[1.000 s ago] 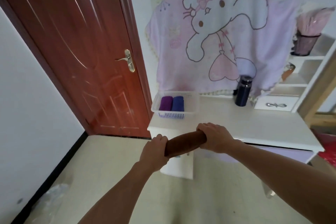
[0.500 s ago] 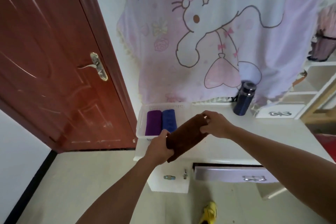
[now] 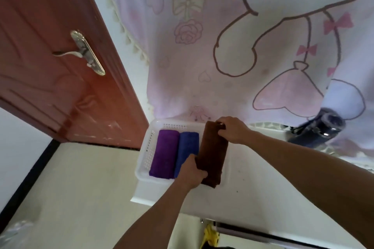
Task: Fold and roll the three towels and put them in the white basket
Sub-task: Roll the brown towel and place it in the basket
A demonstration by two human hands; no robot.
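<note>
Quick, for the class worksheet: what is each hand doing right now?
Left hand: closed, holding the near end of the brown towel.
Right hand: closed, holding its far end.

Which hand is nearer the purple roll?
Left. The left hand grips the brown roll at its near end, close to the purple roll; the right hand pinches its far end, farther off.

One wide-angle view, worn on the person's head, looking forward and steeply down along both forearms (image 3: 153, 214); it faces a white table (image 3: 253, 178) against a wall (image 3: 125, 46), near enough that the basket (image 3: 146, 147) sits mid-frame; the door (image 3: 50, 97) at left leans across the frame; floor (image 3: 81, 188) fills the lower left.
</note>
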